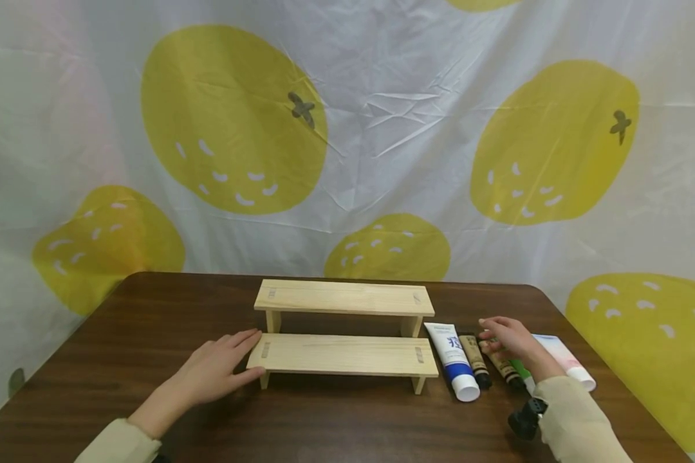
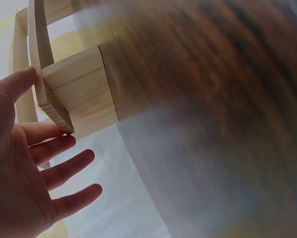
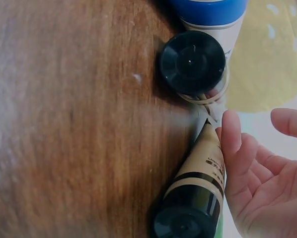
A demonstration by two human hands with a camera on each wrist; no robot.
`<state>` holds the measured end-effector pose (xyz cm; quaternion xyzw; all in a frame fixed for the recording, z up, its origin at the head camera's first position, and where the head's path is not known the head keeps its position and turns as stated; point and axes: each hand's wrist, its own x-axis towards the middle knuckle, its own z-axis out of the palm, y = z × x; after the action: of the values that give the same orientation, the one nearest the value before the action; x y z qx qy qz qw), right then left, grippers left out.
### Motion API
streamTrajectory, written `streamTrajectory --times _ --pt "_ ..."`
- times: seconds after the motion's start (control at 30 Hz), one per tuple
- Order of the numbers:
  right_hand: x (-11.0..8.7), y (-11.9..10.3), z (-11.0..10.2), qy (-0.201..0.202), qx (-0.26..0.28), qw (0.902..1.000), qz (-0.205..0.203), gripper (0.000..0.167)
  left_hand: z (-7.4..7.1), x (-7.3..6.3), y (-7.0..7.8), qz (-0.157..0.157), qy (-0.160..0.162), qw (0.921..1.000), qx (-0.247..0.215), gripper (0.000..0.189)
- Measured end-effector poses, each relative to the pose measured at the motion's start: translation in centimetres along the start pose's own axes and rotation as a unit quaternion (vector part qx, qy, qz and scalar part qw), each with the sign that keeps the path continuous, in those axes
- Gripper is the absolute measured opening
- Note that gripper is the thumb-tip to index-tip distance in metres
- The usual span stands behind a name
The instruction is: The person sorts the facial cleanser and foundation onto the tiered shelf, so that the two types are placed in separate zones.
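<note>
A two-tier wooden stand has a lower board in front of a higher board. My left hand rests against the lower board's left end; in the left wrist view, thumb and index finger touch its edges while the other fingers stretch out past it. My right hand hovers over several tubes right of the stand, its fingers loosely bent. In the right wrist view a fingertip is beside a black-capped gold tube; whether it touches cannot be told. Another gold tube lies to the left.
A white tube with a blue band lies beside the stand. Partly behind the right arm are a green item and a white-and-pink tube. Everything is on a dark wooden table, with a fruit-print cloth hanging behind it.
</note>
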<state>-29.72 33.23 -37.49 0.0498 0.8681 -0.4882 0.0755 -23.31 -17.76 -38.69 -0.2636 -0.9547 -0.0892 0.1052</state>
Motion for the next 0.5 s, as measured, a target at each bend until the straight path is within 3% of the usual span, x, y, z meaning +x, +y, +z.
streamTrajectory --times 0.5 --pt "0.27 -0.29 0.3 0.002 -0.024 0.9996 0.012 0.053 -0.06 0.03 0.04 0.001 0.004 1.0 0.0 0.07"
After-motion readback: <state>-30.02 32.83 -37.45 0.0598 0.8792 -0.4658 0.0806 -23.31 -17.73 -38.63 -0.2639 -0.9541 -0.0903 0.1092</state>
